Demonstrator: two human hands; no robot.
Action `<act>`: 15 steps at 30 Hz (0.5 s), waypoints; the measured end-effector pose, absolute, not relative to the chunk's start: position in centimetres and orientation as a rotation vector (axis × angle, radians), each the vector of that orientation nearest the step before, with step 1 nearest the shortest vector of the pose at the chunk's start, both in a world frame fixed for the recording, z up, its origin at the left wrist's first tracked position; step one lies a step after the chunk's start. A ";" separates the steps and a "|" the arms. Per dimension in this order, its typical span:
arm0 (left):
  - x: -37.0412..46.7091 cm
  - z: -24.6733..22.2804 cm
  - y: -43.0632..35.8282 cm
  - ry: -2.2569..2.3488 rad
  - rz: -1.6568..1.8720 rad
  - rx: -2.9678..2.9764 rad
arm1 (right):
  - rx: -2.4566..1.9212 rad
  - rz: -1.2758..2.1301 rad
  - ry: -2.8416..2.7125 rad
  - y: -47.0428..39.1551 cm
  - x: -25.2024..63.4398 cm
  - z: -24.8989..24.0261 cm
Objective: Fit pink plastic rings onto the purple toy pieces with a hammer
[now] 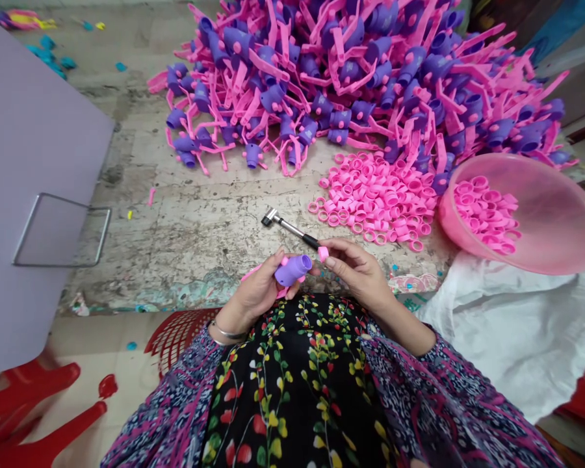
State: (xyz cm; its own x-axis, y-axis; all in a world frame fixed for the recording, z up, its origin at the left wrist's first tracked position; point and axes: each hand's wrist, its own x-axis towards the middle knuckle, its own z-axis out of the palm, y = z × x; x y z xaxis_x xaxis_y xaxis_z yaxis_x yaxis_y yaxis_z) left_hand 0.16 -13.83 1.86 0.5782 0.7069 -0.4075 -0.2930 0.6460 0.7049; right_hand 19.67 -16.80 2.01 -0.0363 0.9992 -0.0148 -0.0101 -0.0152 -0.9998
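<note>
My left hand [258, 286] is wrapped round a purple and pink plastic part [292, 271], whose open round end points up and to the right. Between the thumb and fingers of my right hand [358, 270] is a small pink ring [324, 253], a little to the right of the purple part and apart from it. Just beyond my hands lies a small hammer [292, 229], its black handle end close to my right fingertips. A heap of loose pink rings [380, 195] lies on the worn table [175, 240] farther back.
A big pile of purple and pink parts [341, 71] covers the back. At the right a pink bowl [556, 221] holds more rings, above a white cloth [511, 325]. A lilac panel [34, 162] with a metal wire loop [56, 264] stands at the left.
</note>
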 end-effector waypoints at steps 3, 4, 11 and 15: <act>0.2 1.9 -13.9 0.778 0.610 0.668 | -1.126 1.420 -1.079 -16.9 19.6 1.9; 0.3 1.9 -13.9 0.805 0.605 0.679 | -1.093 1.475 -1.037 -16.9 19.6 1.9; 0.5 2.1 -14.5 0.984 0.684 0.948 | -1.052 1.569 -1.006 -16.9 19.3 2.2; 0.3 2.5 -14.6 1.106 0.646 1.134 | -1.105 1.546 -1.059 -17.0 19.2 2.7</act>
